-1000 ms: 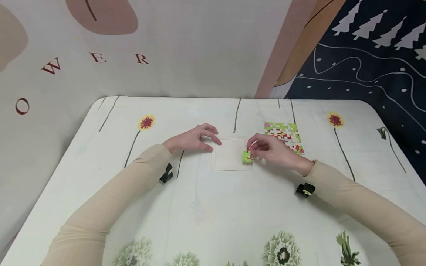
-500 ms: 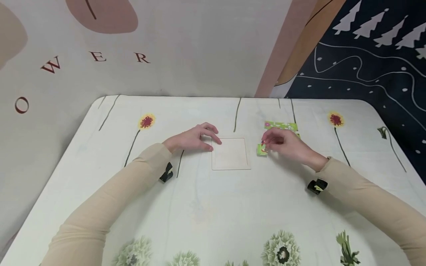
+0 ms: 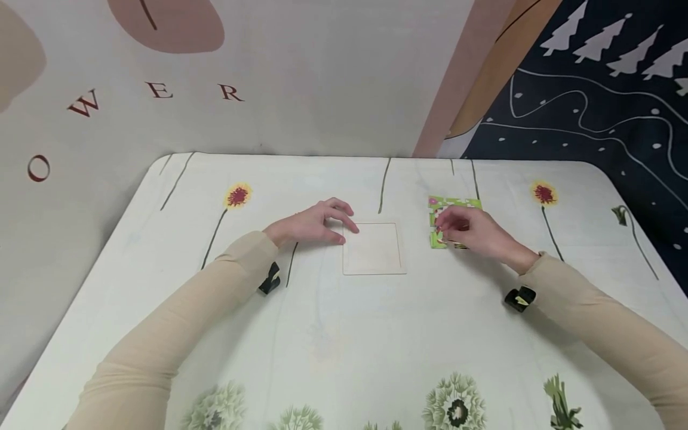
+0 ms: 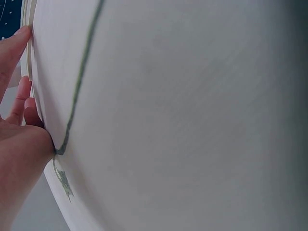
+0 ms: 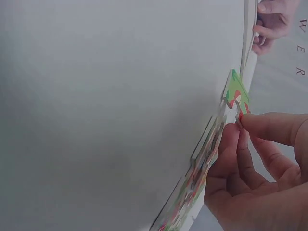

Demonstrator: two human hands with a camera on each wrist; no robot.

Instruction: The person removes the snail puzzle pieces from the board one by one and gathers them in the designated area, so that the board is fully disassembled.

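Note:
A square pale puzzle tray (image 3: 373, 254) with a thin brown outline lies flat on the table. At its left edge rests my left hand (image 3: 317, 222), fingers loosely extended, fingertips touching the tray's upper left corner. My right hand (image 3: 478, 233) pinches a green jigsaw puzzle piece (image 5: 235, 89) with red and white print between thumb and fingertips. That hand hovers over the left part of a colourful jigsaw puzzle (image 3: 454, 202), printed green, red and white. The hand hides much of the puzzle. Whether the held piece touches it, I cannot tell.
A white tablecloth (image 3: 322, 316) printed with flowers and stems covers the table. Behind it hangs a pale wall cloth (image 3: 322, 89) with letters, and a dark cloth (image 3: 580, 113) with white trees at the right.
My right hand has carried the puzzle piece from the tray's right edge to the right and slightly away, over the puzzle. My left hand has stayed in place.

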